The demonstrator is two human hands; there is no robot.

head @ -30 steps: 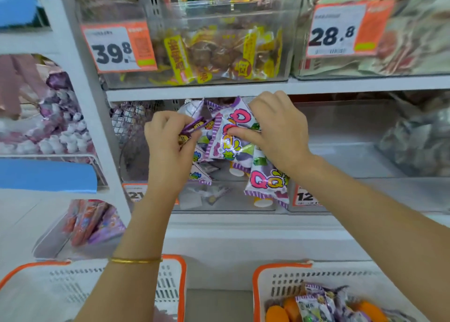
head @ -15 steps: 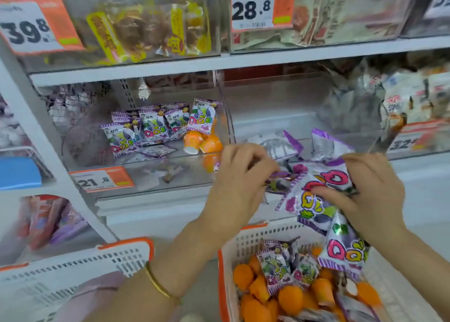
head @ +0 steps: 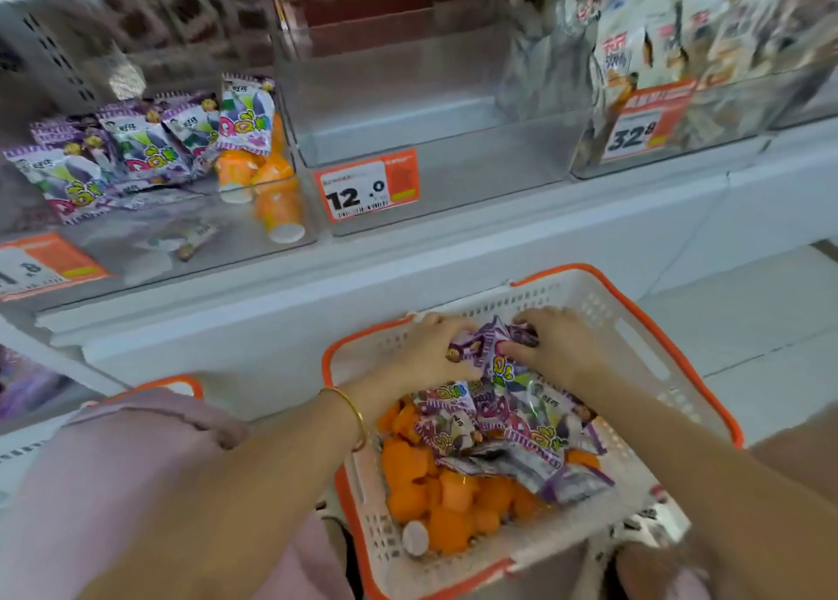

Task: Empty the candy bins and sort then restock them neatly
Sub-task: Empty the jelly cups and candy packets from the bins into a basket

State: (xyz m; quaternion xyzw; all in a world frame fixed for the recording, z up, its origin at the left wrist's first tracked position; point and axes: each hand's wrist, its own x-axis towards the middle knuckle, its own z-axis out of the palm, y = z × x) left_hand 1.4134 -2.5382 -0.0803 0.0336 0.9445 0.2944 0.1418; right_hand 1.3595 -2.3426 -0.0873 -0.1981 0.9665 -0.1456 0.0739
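Since your left hand [head: 431, 350] and right hand [head: 560, 350] both grip a bunch of purple packets [head: 492, 359] right over the far end of the basket [head: 589, 300], letting go should drop them straight in. Leftovers [head: 136, 150] sit in the bin [head: 149, 245], far left on the shelf [head: 408, 268], so I'd say your left hand's nearer.

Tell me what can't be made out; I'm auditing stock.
Head view, leftmost price tag: cut off by the frame edge.
Head view, purple packets: left hand and right hand cover some; count unclear.
Head view, orange jelly cups: many buried under packets.
Head view, packet print: blurred.
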